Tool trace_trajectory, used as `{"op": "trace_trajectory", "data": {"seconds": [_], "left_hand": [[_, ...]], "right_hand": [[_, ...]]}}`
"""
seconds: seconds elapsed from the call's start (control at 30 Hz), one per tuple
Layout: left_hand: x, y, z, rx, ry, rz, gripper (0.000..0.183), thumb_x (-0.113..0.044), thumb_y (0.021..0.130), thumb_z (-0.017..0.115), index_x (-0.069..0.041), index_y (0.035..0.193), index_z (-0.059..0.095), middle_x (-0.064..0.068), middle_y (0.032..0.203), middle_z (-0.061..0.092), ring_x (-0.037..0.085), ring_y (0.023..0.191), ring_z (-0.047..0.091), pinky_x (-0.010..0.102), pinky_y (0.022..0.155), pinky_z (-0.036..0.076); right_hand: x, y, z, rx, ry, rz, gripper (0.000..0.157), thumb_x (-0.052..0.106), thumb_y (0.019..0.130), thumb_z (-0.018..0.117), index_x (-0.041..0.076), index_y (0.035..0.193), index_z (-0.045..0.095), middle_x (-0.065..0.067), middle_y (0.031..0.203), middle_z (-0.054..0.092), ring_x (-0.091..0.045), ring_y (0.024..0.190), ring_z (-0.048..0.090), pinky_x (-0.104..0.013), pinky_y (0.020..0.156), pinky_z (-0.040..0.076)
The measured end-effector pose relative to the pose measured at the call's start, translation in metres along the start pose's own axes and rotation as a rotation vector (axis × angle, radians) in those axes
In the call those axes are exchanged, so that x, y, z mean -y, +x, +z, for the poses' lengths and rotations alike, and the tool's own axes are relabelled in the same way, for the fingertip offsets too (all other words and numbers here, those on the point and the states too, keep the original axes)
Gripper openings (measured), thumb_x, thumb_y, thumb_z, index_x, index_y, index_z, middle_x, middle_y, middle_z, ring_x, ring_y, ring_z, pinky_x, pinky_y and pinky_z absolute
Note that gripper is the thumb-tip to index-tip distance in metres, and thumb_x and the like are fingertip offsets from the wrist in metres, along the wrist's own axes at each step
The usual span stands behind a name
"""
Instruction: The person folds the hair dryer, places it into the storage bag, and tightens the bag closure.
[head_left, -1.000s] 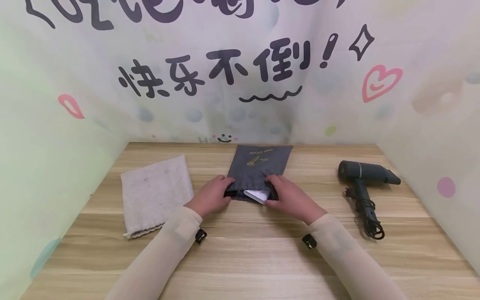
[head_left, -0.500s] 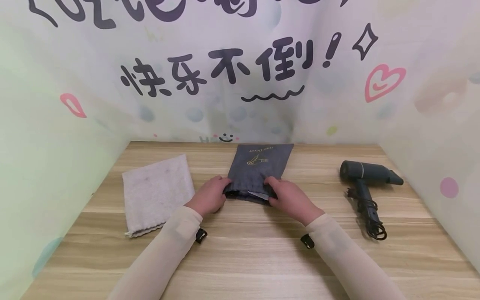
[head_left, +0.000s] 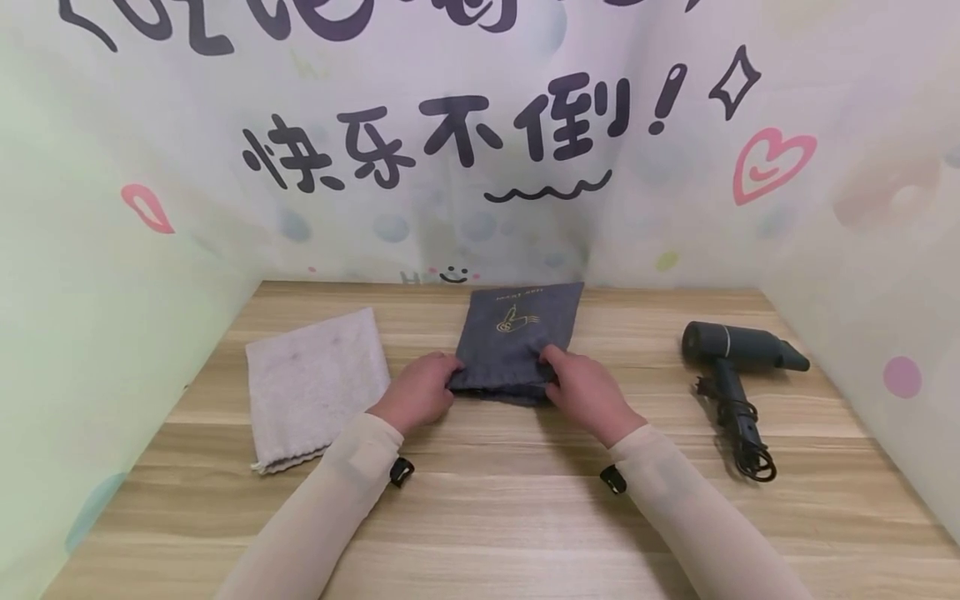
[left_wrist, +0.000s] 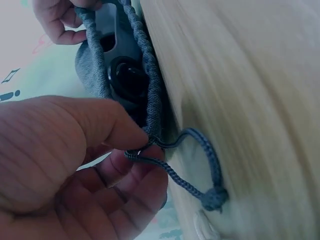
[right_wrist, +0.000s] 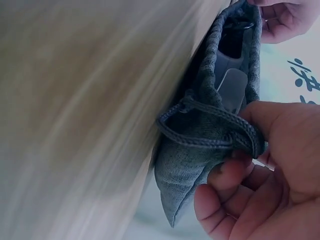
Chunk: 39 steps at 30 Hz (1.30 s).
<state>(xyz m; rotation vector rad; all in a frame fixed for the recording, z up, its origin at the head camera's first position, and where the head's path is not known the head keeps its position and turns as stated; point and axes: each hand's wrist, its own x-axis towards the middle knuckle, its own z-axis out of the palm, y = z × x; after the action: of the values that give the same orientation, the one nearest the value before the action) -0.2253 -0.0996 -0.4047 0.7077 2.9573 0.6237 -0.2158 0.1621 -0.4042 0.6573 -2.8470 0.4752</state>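
Observation:
A dark grey drawstring pouch [head_left: 517, 333] with a gold print lies at the back middle of the table, its mouth facing me. My left hand [head_left: 420, 390] pinches the left corner of the mouth beside a knotted cord [left_wrist: 212, 150]. At the opposite corner my right hand [head_left: 596, 396] grips the fabric between thumb and fingers, near another cord loop [right_wrist: 200, 142]. Both wrist views look into the gaping mouth. Inside are a smooth pale grey piece [right_wrist: 232, 90] and a black round part [left_wrist: 130, 75]; the rest of the contents is hidden.
On the left lies a folded light grey towel [head_left: 318, 387]. A black hair dryer [head_left: 738, 346] with its cord [head_left: 750, 458] wrapped about the handle rests on the right. A printed cloth wall [head_left: 420, 225] stands behind the wooden table [head_left: 495, 517].
The white piece that showed at the pouch's mouth has gone from sight in the head view. The upper layer now covers it, the right hand has shifted slightly, and the far end has tilted.

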Motion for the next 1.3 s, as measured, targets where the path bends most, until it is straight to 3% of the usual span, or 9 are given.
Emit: {"op": "trace_trajectory", "data": {"seconds": [0.17,0.37,0.6,0.83,1.1,1.3], "left_hand": [[-0.005,-0.001,-0.001,0.059,0.023,0.024,0.035,0.000,0.081,0.065,-0.003,0.116,0.069,0.012,0.109,0.068,0.025,0.096,0.064,0.040,0.085,0.052],[-0.010,-0.003,-0.005,0.111,0.030,0.021,0.027,-0.005,0.083,0.066,-0.005,0.110,0.071,0.009,0.107,0.068,0.023,0.096,0.064,0.039,0.085,0.052],[-0.010,0.000,-0.001,0.074,0.052,0.053,0.042,-0.019,0.081,0.076,-0.010,0.120,0.064,0.007,0.115,0.055,0.022,0.099,0.058,0.037,0.086,0.049],[-0.018,0.008,0.005,0.054,0.106,0.138,0.047,-0.013,0.086,0.074,-0.008,0.130,0.058,0.011,0.120,0.052,0.025,0.093,0.062,0.038,0.084,0.052],[-0.022,0.015,0.010,0.048,0.093,0.101,0.046,-0.017,0.090,0.069,-0.008,0.133,0.056,0.011,0.121,0.054,0.025,0.090,0.062,0.038,0.082,0.052],[-0.025,0.017,0.010,0.094,0.128,0.096,0.057,-0.018,0.086,0.074,-0.007,0.138,0.052,0.014,0.123,0.050,0.021,0.077,0.060,0.036,0.074,0.052]], "right_hand": [[-0.003,-0.002,-0.002,0.025,0.001,0.020,0.027,0.001,0.083,0.071,0.005,0.109,0.062,-0.009,0.081,0.067,-0.025,0.068,0.062,-0.042,0.063,0.051],[-0.006,-0.002,-0.004,0.054,0.002,0.012,0.025,0.000,0.085,0.068,0.005,0.109,0.062,-0.012,0.089,0.068,-0.028,0.076,0.066,-0.044,0.068,0.053],[-0.010,-0.002,-0.007,0.121,0.034,-0.020,0.028,0.002,0.086,0.069,0.003,0.113,0.061,-0.012,0.097,0.068,-0.028,0.083,0.066,-0.044,0.074,0.053],[-0.010,-0.004,-0.006,0.093,0.079,-0.008,0.037,0.001,0.086,0.063,-0.001,0.122,0.057,-0.018,0.110,0.067,-0.031,0.092,0.066,-0.047,0.080,0.052],[-0.012,-0.005,-0.009,0.137,0.124,-0.009,0.043,-0.002,0.086,0.059,-0.005,0.128,0.052,-0.023,0.115,0.065,-0.035,0.099,0.066,-0.048,0.084,0.052],[-0.014,-0.005,-0.010,0.166,0.136,-0.027,0.043,-0.001,0.088,0.058,-0.005,0.130,0.051,-0.023,0.120,0.064,-0.035,0.107,0.064,-0.049,0.089,0.051]]}}
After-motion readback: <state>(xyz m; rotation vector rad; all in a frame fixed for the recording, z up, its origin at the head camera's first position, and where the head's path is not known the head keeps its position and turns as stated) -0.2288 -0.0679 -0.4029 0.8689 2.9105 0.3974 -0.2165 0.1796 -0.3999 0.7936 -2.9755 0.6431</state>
